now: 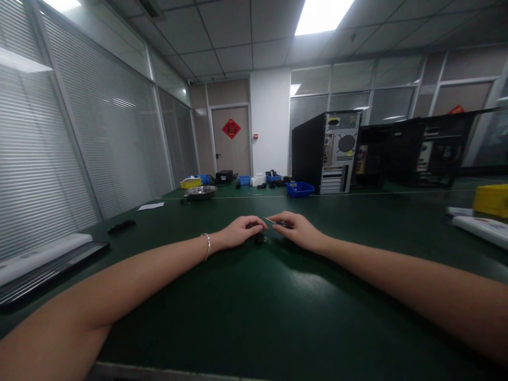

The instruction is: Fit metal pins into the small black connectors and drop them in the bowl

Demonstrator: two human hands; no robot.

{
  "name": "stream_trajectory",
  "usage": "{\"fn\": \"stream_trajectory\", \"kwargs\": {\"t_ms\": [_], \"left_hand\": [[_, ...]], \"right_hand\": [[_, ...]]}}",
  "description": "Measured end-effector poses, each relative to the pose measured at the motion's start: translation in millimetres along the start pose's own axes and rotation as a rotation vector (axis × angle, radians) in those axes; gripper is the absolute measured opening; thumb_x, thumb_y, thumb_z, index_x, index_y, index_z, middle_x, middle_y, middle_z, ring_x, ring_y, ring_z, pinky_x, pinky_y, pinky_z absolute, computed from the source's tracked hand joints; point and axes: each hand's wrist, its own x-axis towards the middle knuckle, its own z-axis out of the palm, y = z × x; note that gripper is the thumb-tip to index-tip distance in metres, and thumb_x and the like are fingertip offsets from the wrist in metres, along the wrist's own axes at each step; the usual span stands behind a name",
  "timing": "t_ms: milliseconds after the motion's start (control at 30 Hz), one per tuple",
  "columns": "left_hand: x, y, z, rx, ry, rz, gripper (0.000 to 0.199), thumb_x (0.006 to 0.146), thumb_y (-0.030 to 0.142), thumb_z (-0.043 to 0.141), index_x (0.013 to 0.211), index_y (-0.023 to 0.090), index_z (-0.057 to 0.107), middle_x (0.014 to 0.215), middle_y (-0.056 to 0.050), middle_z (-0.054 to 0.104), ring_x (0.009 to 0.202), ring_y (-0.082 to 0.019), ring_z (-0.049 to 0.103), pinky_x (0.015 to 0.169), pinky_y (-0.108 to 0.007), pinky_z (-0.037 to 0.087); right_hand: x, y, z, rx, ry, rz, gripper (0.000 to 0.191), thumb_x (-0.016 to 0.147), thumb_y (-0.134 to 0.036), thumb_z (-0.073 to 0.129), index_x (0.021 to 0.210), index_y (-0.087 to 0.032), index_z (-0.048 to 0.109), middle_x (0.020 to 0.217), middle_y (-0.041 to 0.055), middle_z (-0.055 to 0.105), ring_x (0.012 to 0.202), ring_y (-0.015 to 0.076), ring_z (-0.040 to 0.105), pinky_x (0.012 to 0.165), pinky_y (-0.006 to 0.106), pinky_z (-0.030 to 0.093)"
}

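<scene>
My left hand (242, 231), with a bracelet at the wrist, rests over the green table (246, 296), its fingers curled at a small black object (260, 238). What its fingertips hold, if anything, is too small to tell. Just right of it, my right hand (292, 228) is closed around a thin pointed tool (270, 220), whose tip points left toward my left fingers. The tool's handle is mostly hidden in the hand. The two hands are close but apart.
Behind the hands are a metal dish (201, 192), a yellow bin (191, 183) and a blue bin (300, 189). A computer case (327, 153) stands at the back right. A black object (121, 227) and a long dark tray (51, 267) lie left; a yellow box (491, 200) is right.
</scene>
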Motion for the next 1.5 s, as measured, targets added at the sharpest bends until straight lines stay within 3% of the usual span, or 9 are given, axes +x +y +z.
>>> {"fn": "stream_trajectory", "kwargs": {"t_ms": [100,333,567,733,833,1000,1133,1500], "left_hand": [[-0.7,1.4,-1.8,0.079,0.019,-0.029,0.037,0.084,0.046,0.041,0.098,0.016,0.059,0.096,-0.006,0.058,0.086,-0.018,0.052,0.077,-0.03,0.041],[-4.4,13.9,-13.6,0.262,-0.229,-0.156,0.055,0.065,0.056,0.061,0.106,0.02,0.053,0.105,-0.006,0.048,0.091,-0.02,0.048,0.072,-0.028,0.04],[-2.3,5.8,-12.8,0.253,-0.208,-0.113,0.052,0.066,0.053,0.062,0.105,0.02,0.054,0.102,-0.005,0.049,0.089,-0.019,0.048,0.072,-0.029,0.039],[-2.7,3.2,-13.6,0.185,-0.197,-0.104,0.05,0.066,0.049,0.064,0.106,0.02,0.055,0.102,-0.005,0.051,0.09,-0.02,0.05,0.074,-0.03,0.04],[-3.0,2.4,-14.9,0.098,-0.185,-0.104,0.046,0.068,0.043,0.065,0.108,0.021,0.054,0.104,-0.006,0.052,0.092,-0.02,0.05,0.074,-0.031,0.042],[-0.2,-2.5,-11.4,-0.201,-0.105,-0.116,0.046,0.07,0.028,0.066,0.111,0.018,0.049,0.097,-0.006,0.056,0.088,-0.017,0.055,0.076,-0.033,0.045],[1.5,-1.3,-6.2,-0.384,-0.07,-0.104,0.048,0.069,0.021,0.067,0.112,0.017,0.046,0.097,-0.008,0.06,0.091,-0.019,0.059,0.081,-0.038,0.046],[0.2,5.2,4.8,-0.536,-0.045,-0.11,0.048,0.066,0.018,0.071,0.106,0.014,0.045,0.092,-0.011,0.064,0.085,-0.021,0.065,0.083,-0.045,0.047]], "right_hand": [[2.0,-1.9,-0.5,-0.008,-0.06,0.056,0.035,0.083,-0.035,0.053,0.114,-0.02,0.059,0.108,0.0052,0.059,0.094,0.0206,0.054,0.078,0.03,0.043],[10.4,-3.5,1.1,-0.137,-0.247,0.14,0.048,0.071,-0.053,0.063,0.105,-0.019,0.063,0.091,0.0038,0.063,0.077,0.0197,0.057,0.06,0.025,0.042],[12.7,-3.8,4.0,-0.208,-0.229,0.087,0.04,0.071,-0.053,0.062,0.097,-0.023,0.067,0.093,0.0036,0.063,0.081,0.0201,0.057,0.064,0.026,0.042],[13.5,-5.1,7.0,-0.183,-0.215,0.145,0.035,0.071,-0.044,0.065,0.097,-0.021,0.067,0.085,0.0024,0.064,0.074,0.0183,0.057,0.059,0.025,0.042],[12.6,-4.8,7.7,-0.097,-0.174,0.161,0.03,0.073,-0.037,0.065,0.096,-0.019,0.066,0.083,0.0017,0.064,0.072,0.0172,0.058,0.06,0.024,0.042],[9.5,-5.2,9.3,-0.005,0.063,0.051,0.027,0.075,-0.031,0.064,0.098,-0.018,0.065,0.093,0.0036,0.063,0.082,0.0179,0.056,0.07,0.026,0.043],[7.5,-9.3,12.3,-0.011,0.169,-0.008,0.027,0.074,-0.03,0.065,0.099,-0.018,0.065,0.091,0.0035,0.062,0.078,0.0168,0.055,0.066,0.026,0.041],[4.2,-18.5,14.1,0.028,0.193,-0.004,0.023,0.076,-0.028,0.064,0.097,-0.02,0.066,0.091,0.0026,0.063,0.079,0.0165,0.055,0.066,0.026,0.04]]}}
